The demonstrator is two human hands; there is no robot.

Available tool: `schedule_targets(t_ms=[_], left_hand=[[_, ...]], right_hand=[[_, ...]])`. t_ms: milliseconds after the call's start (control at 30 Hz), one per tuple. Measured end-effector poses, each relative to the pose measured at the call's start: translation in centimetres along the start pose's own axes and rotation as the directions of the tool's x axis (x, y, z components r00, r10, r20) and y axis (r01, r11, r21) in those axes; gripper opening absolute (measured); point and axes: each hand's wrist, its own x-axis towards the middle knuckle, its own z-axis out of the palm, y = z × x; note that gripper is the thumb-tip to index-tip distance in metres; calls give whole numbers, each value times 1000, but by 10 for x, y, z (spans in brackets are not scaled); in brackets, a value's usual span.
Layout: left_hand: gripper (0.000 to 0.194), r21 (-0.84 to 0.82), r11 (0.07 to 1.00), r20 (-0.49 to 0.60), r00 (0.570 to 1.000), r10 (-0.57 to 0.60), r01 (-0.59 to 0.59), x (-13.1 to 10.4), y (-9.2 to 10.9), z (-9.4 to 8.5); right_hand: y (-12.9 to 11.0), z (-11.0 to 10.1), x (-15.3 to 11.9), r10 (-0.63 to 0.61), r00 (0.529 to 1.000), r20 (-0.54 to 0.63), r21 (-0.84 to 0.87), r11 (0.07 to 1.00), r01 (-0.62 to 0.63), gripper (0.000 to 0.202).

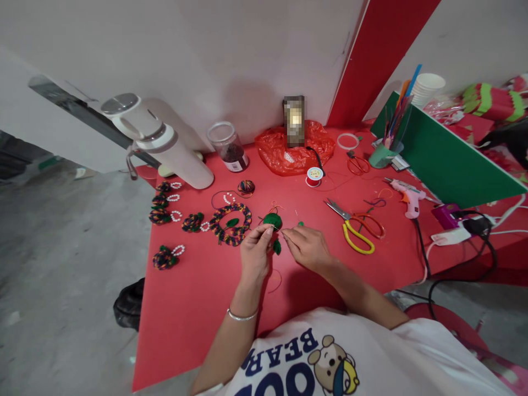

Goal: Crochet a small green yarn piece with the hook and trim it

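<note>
My left hand (pixel 258 245) is closed in a pinch at the table's middle, just below a ball of green yarn (pixel 272 221). Close by on the right, my right hand (pixel 306 247) is closed too, its fingertips together. Something thin, like a needle or thread, shows between the fingertips, too small to make out. A small green leaf-shaped piece (pixel 276 247) lies between the hands. Left of them is a ring of multicoloured braided yarn (pixel 230 240) with another green leaf (pixel 232 223) inside it. A loose thread (pixel 280 281) curls on the table below.
Yarn pieces with white bead loops (pixel 165 257) lie at the left. Scissors (pixel 358 236) and a pink glue gun (pixel 410 198) lie right. Behind stand a white bottle (pixel 181 159), a jar (pixel 231 151), a thread spool (pixel 314 176) and a phone (pixel 294 122) on a red bag (pixel 268 151).
</note>
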Motion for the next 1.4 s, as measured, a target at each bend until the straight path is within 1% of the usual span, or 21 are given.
schedule_targets(t_ms=[133,233,433,633,733,1033,1200,1300,1400], left_hand=[[40,-5,1000,27,999,-23,23,-2,0,1],[42,-5,1000,21,999,-28,28,-3,0,2],[42,-34,999,63,997,37,-35,-6,1,5],[45,34,996,90,993,77,-81,-6,-2,2],[45,57,994,71,994,88,-92,-6,-3,2],[41,115,981,51,987,152,-157,-5,-6,0],[38,119,980,69,986,152,-160,-3,-12,-3],[36,179,964,77,979,188,-199,-1,-17,-7],[34,271,928,83,966,243,-257,0,-19,-9]], right_hand=[[0,1,-1,21,999,28,17,1000,-22,22],[0,2,-2,30,998,46,34,999,-32,22],[-2,4,-3,43,998,48,71,996,-46,22],[-4,6,-4,54,998,31,105,993,-57,23],[-5,6,-4,66,997,37,126,990,-70,23],[-10,6,-3,77,996,41,153,985,-82,23],[-11,9,-4,81,996,27,153,985,-84,23],[-11,11,-5,93,996,12,154,984,-94,23],[-12,12,-6,99,995,19,168,981,-101,23]])
